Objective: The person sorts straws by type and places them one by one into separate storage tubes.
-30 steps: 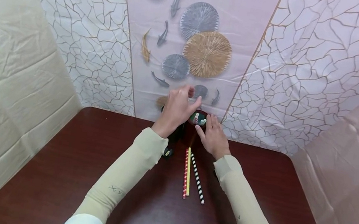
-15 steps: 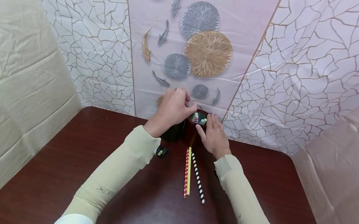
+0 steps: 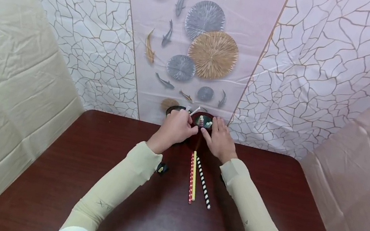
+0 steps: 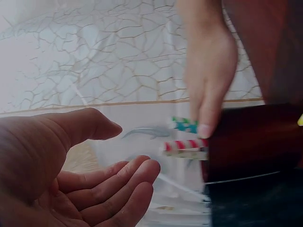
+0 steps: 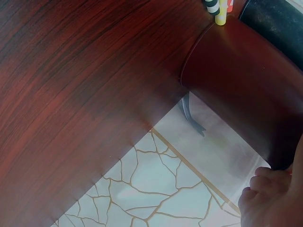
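Note:
My left hand [image 3: 177, 127] is in front of a black cup [image 3: 172, 109] at the back of the table. In the left wrist view its thumb and fingers [image 4: 135, 182] are apart, loosely bent, with nothing between them. Two whitish straw ends [image 3: 195, 110] show just past that hand; which cup bears them is unclear. My right hand [image 3: 221, 140] holds the right side of a dark red cup [image 5: 246, 85], its thumb at the near side. Several straws [image 4: 182, 145] stick out of this cup, red-striped and green-patterned among them. The two cups stand side by side.
On the table [image 3: 250, 205], nearer me than the cups, lie a red dotted straw [image 3: 191, 184], a yellow straw [image 3: 194, 177] and a black-and-white striped straw [image 3: 204, 184]. A small black object [image 3: 162, 168] with a yellow mark lies by the left sleeve. Patterned cloth hangs behind.
My left hand has come down and toward me from above the black cup, which uncovers its rim and the whitish straw ends. The right hand stays at the dark red cup.

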The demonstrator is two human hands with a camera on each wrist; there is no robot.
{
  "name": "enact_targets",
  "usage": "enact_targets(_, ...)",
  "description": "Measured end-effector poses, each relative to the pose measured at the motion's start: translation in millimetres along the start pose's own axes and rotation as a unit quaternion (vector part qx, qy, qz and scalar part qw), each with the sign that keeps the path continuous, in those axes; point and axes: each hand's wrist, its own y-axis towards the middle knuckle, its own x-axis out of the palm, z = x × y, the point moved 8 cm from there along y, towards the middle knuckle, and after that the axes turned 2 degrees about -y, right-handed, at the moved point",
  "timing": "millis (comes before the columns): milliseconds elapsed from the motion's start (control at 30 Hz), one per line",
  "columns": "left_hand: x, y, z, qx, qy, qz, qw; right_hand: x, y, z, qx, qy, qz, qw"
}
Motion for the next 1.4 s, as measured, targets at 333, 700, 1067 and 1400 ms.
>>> enact_targets(333, 53.9, -12.8, -35.4, -0.032, -0.039, -0.041, 0.9979, -1.2, -0.7, 0.0, -0.001, 0.009, 0.002, 1.000)
enact_targets(700, 124.6, -20.9, -75.8, -0.115, -0.098, -0.125, 0.9806, -1.3, -1.3, 0.5, 0.000, 0.005, 0.007, 1.000)
enact_targets(1067, 165.5, -14.2, -98.5, -0.162, -0.117, -0.150, 0.9683, -0.3, -1.9, -1.6, 0.004, 0.008, -0.006, 1.000)
enact_targets(1400, 210.5, 9.6, -126.8, -0.213, -0.102, -0.164, 0.9580, -2.1, -2.7, -1.6, 0.002, 0.003, 0.003, 1.000)
